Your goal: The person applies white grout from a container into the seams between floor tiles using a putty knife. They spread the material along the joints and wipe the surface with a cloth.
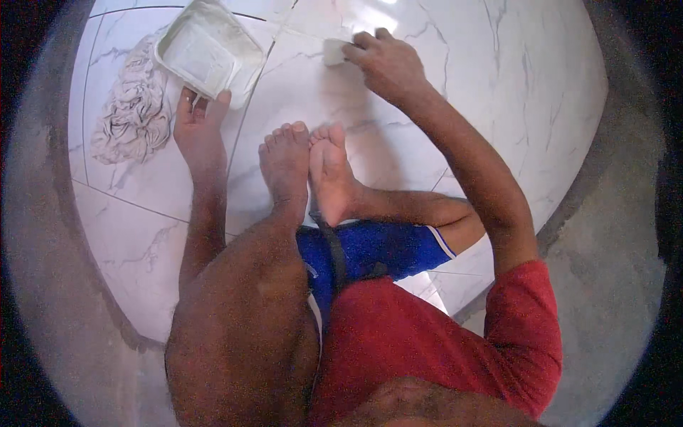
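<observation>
Right hand [388, 64]: far centre, palm down, fingers [359, 51] clamped on a small pale block [333, 52] pressed to the floor.
Pale block: lies on the tile joint [284, 25] at the far side, touching the floor, partly covered by the right fingers.
Left hand [199, 128]: far left, flat on the floor, fingers [222, 99] together and extended, tips touching the near edge of the tray.
Tray [206, 50]: white, rectangular, shallow, tilted diagonally, at far left just beyond the left hand.
Rag [135, 114]: crumpled pale cloth, left of the tray and touching it.
Floor [498, 92]: glossy white marble-pattern tiles with grey veins.
Feet [309, 167]: bare, side by side, centre, between the two hands.
Clothing: blue shorts [384, 249], red shirt [427, 334], near centre.
</observation>
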Demonstrator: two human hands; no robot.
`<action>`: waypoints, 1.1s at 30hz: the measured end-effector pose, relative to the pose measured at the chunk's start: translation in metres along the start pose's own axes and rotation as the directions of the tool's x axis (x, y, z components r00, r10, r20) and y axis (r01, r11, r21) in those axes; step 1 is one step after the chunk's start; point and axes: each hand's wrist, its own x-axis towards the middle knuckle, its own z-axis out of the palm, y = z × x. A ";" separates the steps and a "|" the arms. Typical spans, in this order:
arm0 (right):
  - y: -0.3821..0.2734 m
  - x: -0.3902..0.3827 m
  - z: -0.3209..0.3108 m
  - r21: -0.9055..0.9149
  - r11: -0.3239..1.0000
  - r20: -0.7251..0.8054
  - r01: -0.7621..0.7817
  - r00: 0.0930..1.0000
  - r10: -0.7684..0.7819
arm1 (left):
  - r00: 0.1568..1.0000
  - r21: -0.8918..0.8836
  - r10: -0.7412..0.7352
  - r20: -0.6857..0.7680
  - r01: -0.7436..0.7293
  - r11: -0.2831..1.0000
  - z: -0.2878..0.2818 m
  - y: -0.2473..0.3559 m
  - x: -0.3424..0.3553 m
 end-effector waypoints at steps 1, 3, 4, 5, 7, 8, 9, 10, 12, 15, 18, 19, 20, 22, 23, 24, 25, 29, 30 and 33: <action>0.010 -0.015 0.001 0.007 1.000 -0.004 -0.016 1.000 0.016 | 1.000 -0.014 -0.019 -0.012 0.019 1.000 0.002 -0.003 0.001; 0.025 -0.040 0.005 0.002 1.000 -0.008 -0.015 1.000 0.015 | 1.000 -0.011 -0.013 0.000 0.013 1.000 0.006 0.001 -0.001; 0.031 -0.049 0.004 -0.003 1.000 -0.013 -0.016 1.000 0.015 | 1.000 -0.008 -0.006 0.014 0.006 1.000 0.008 0.002 -0.002; 0.036 -0.057 0.003 -0.005 1.000 -0.012 -0.020 1.000 0.019 | 1.000 -0.010 -0.007 0.018 0.007 1.000 0.010 0.002 -0.002; 0.042 -0.066 0.000 -0.013 0.997 0.017 -0.073 0.997 0.074 | 0.999 -0.015 -0.035 0.021 0.035 0.999 0.011 0.003 -0.002; 0.042 -0.069 -0.004 -0.043 0.994 0.048 -0.098 0.994 0.100 | 0.999 -0.014 -0.034 0.022 0.034 0.999 0.010 0.003 -0.001; 0.039 -0.069 -0.004 -0.042 0.994 0.046 -0.098 0.994 0.100 | 1.000 -0.003 -0.018 0.023 0.018 1.000 0.007 0.001 -0.001; 0.036 -0.070 -0.003 0.023 0.984 0.016 -0.177 0.984 0.177 | 1.000 0.003 -0.005 0.026 0.005 1.000 0.008 0.001 -0.001; 0.024 -0.069 0.001 0.088 0.963 -0.008 -0.253 0.967 0.254 | 1.000 0.005 -0.022 0.019 0.022 1.000 0.006 0.004 -0.004; -0.010 -0.059 0.014 0.238 0.863 0.042 -0.445 0.893 0.448 | 1.000 -0.007 -0.030 -0.003 0.030 1.000 0.007 -0.001 -0.004; -0.047 -0.055 0.028 0.402 0.730 0.056 -0.552 0.811 0.583 | 1.000 -0.029 -0.015 -0.008 0.014 0.999 0.007 -0.001 -0.002; -0.054 -0.056 0.038 0.406 0.730 0.054 -0.550 0.811 0.582 | 1.000 -0.039 -0.006 0.003 0.006 0.999 0.007 0.001 -0.001; -0.059 -0.064 0.051 0.398 0.715 0.081 -0.575 0.798 0.597 | 1.000 -0.043 -0.010 0.009 0.010 0.999 0.009 0.001 -0.001; -0.069 -0.076 0.066 0.393 0.692 0.149 -0.606 0.784 0.602 | 1.000 0.020 0.004 0.021 -0.005 1.000 0.006 0.001 0.000; -0.075 -0.078 0.058 0.396 0.695 0.148 -0.600 0.788 0.597 | 1.000 0.022 0.007 0.015 -0.007 1.000 0.002 0.001 0.001; -0.079 -0.080 0.049 0.400 0.671 0.206 -0.624 0.775 0.598 | 1.000 0.025 0.012 0.015 -0.013 1.000 -0.002 0.000 0.002; -0.079 -0.080 0.040 0.396 0.646 0.258 -0.653 0.754 0.604 | 1.000 0.019 0.019 0.022 -0.019 1.000 -0.001 0.001 0.002; -0.068 -0.063 0.015 0.408 0.641 0.217 -0.651 0.750 0.624 | 0.999 0.021 -0.008 0.032 0.008 1.000 0.005 0.002 -0.001; -0.061 -0.051 0.010 0.424 0.644 0.173 -0.636 0.755 0.632 | 1.000 0.020 -0.009 0.021 0.008 1.000 0.007 -0.001 -0.002; -0.059 -0.034 0.026 0.435 0.647 0.126 -0.626 0.754 0.645 | 1.000 0.026 -0.009 0.026 0.009 1.000 0.009 -0.002 -0.002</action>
